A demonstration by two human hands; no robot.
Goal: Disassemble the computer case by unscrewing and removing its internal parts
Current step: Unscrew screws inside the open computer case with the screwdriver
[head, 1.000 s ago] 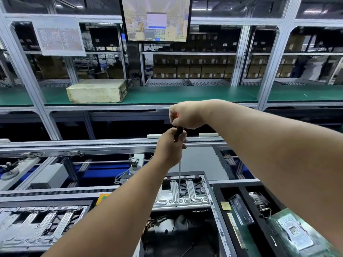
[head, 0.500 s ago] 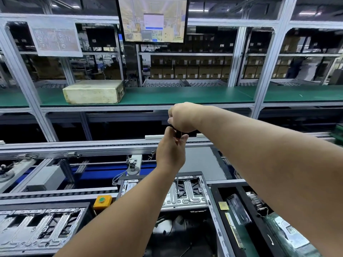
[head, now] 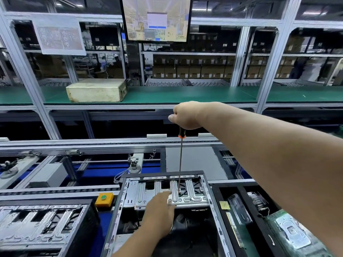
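- At the middle of the workbench, the open computer case point(head: 163, 216) lies with its black frame up, and a ribbed silver drive-bay bracket point(head: 167, 193) spans its far end.
- Above that bracket, the right hand point(head: 185, 115) is fisted round the black handle of a long screwdriver point(head: 180, 160), thumb sticking out to the left.
- The screwdriver shaft stands close to upright, and its tip meets the bracket at a small round spot, probably a screw, though it is too small to be sure.
- Just left of the tip, the left hand point(head: 159, 210) lies on the bracket with fingers fairly straight and close together, holding nothing; its fingertips are blurred.
- Left of the case sits a second case point(head: 42, 227) showing the same ribbed metal, and between them is an orange box with a green button point(head: 104, 198).
- Right of the case, a black tray point(head: 219, 216) holds removed parts, among them a green circuit board point(head: 289, 232).
- Beyond the case, on the green shelf, rests a yellowed old desktop unit point(head: 96, 89), with a monitor point(head: 156, 18) hanging above it.
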